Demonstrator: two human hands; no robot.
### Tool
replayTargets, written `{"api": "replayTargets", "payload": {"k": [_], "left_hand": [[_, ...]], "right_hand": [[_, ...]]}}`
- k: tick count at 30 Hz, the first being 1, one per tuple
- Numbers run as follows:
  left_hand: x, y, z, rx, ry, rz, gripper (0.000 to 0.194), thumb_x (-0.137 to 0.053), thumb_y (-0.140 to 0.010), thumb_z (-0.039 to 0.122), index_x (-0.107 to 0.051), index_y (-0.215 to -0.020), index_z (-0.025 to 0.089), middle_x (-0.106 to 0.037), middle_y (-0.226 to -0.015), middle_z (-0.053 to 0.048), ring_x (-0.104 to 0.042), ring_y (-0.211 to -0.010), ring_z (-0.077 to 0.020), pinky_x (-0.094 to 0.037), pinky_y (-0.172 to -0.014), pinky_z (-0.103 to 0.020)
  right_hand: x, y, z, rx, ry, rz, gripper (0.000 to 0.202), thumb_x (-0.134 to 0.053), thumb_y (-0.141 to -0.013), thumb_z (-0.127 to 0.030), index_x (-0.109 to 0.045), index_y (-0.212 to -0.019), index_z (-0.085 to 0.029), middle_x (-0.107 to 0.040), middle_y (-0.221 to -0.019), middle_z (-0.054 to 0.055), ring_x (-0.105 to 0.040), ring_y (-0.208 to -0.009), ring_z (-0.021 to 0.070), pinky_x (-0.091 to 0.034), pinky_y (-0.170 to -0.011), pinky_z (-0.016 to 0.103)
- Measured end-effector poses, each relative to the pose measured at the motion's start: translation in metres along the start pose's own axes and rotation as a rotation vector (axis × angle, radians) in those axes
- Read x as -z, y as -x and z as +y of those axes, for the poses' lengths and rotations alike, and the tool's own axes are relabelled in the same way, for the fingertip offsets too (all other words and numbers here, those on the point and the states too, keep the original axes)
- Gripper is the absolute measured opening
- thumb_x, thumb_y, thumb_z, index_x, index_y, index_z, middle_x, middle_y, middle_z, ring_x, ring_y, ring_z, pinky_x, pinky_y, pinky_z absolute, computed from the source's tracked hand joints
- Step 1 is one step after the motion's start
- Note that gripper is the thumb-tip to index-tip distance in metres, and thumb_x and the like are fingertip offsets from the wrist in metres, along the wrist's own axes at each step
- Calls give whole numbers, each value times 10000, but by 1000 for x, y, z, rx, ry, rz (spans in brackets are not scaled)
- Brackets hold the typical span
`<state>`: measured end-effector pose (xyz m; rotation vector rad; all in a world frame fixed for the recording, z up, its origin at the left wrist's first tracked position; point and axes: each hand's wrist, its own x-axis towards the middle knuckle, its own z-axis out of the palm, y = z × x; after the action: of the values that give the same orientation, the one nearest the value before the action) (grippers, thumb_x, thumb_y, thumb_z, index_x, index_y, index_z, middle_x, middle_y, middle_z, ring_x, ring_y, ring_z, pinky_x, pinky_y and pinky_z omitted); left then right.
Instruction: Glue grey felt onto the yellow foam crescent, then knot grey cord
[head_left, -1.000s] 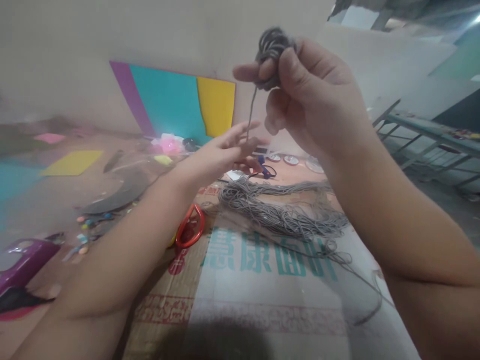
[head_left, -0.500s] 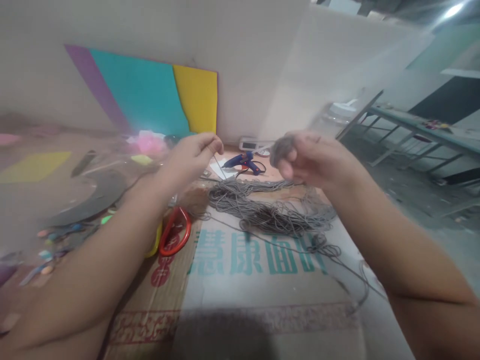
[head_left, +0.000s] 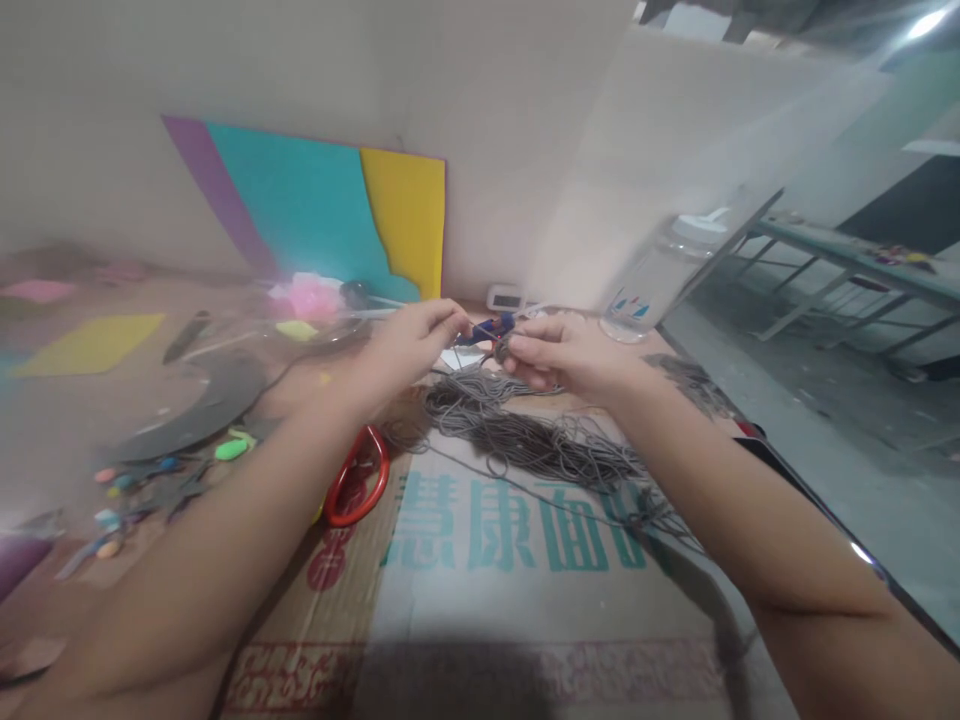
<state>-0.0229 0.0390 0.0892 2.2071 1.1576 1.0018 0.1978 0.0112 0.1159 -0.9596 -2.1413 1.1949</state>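
My left hand (head_left: 424, 340) is closed in a pinch on a strand of thin grey cord that runs across to my right hand (head_left: 559, 350). The right fingers are curled round a small grey ball of cord (head_left: 502, 348), partly hidden by the thumb. Below both hands a loose, tangled hank of grey cord (head_left: 525, 440) lies on a flattened cardboard sheet (head_left: 450, 610) printed with green characters. Behind the fingers, a blue glue gun (head_left: 491, 328) is partly covered. Red-handled scissors (head_left: 358, 478) lie beside my left forearm.
A clear bottle (head_left: 645, 280) stands at the back right near the table edge. Purple, teal and yellow sheets (head_left: 307, 205) lean on the wall. Small coloured pieces (head_left: 172, 470) and a yellow sheet (head_left: 94, 343) lie at left. A small white digital device (head_left: 505, 297) sits behind.
My hands have come closer together and lower, the right moving left with the cord ball. The bottle now shows more fully, and the view has shifted slightly.
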Motion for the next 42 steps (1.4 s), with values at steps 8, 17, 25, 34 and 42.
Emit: {"api": "replayTargets", "payload": {"k": [8,17,25,34,42], "left_hand": [[-13,-3,-13,-64,25,-174,381,-392,-966,430,-626,-826,164,-627,-787,-22,-561,-768,-179,-400,-716,-284],[-15,-5,-33,4,36,-293,348,-475,-905,449,-701,-924,186,-719,-921,-34,-622,-877,-208,-445,-774,-287],[-18,-9,-35,-11,-71,-245,322,-471,-885,392,-706,-854,174,-729,-897,-50,-629,-876,-219,-454,-779,-295],[-9,0,-39,77,-117,-425,610,-594,-801,617,-638,-1266,223,-672,-1284,-99,-628,-1135,-292,-467,-945,-350],[-32,-1,-45,96,-100,-462,364,-527,-856,425,-713,-1065,193,-754,-1034,-67,-684,-933,-257,-500,-814,-317]], "right_hand": [[-4,-20,11,112,357,242,224,-590,-892,-336,-648,-1032,-170,-638,-882,57,-527,-744,150,-431,-697,291],[-1,-36,26,113,-59,69,381,-413,-960,-421,-558,-1233,-200,-653,-985,52,-464,-611,108,-422,-616,276],[-13,-36,40,-124,479,153,184,-573,-879,-276,-601,-743,-155,-601,-707,22,-500,-646,123,-360,-628,264],[2,-34,56,-213,-418,145,276,-719,-764,-376,-634,-862,-132,-578,-669,-13,-423,-503,71,-361,-497,218],[-5,-28,46,-158,321,224,384,-589,-881,-497,-651,-1017,-144,-670,-885,68,-544,-695,137,-407,-642,268]]}}
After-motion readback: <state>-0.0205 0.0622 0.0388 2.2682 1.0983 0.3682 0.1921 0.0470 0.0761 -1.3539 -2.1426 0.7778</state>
